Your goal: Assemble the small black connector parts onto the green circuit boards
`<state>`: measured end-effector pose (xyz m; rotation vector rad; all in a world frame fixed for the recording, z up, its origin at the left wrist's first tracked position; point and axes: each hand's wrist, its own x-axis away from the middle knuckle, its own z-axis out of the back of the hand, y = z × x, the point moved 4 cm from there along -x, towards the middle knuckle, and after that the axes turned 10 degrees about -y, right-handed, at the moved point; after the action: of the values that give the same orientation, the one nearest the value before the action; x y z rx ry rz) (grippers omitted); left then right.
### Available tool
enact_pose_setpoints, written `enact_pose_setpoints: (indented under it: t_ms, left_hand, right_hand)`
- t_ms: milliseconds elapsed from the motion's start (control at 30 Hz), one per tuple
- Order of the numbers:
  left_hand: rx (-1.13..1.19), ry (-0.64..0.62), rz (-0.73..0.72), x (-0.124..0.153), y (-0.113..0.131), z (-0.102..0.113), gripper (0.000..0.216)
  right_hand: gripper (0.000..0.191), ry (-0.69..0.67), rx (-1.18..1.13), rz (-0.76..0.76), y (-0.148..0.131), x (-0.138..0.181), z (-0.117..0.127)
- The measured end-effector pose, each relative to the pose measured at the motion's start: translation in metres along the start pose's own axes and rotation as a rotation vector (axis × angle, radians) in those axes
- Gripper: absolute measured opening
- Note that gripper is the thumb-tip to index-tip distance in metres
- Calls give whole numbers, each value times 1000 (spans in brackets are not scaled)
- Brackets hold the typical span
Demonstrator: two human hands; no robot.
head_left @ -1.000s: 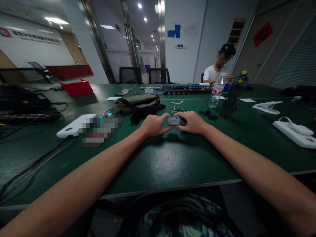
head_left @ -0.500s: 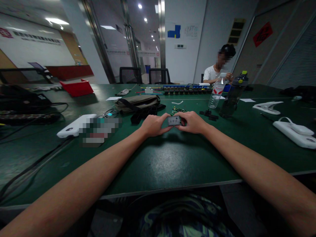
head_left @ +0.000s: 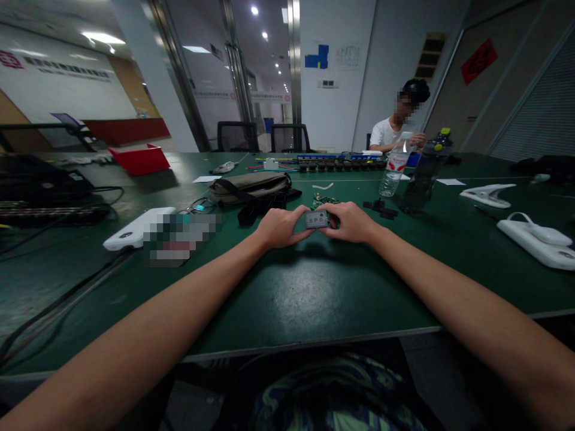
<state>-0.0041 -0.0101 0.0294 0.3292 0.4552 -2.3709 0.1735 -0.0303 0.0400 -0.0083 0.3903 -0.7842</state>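
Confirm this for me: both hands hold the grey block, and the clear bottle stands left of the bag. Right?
Not quite: the clear bottle stands right of the bag, as the head view shows. The left hand and right hand do both hold the grey block.

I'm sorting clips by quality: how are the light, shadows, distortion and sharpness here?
Head view: dim overall, with diffuse glare on the table; head view: soft shadows fall below the left hand and right hand; head view: apparent wide-angle stretch, the metal post leaning outward; head view: the grey box is fairly sharp, though its last letter is unclear.
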Motion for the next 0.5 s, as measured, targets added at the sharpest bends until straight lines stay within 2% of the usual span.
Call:
enact_pose_setpoints:
  t_ms: [500]
  left_hand:
    - [9, 15, -5, 0, 1, 2, 49]
  right_hand:
    - [34, 11, -11, 6, -1, 0, 1]
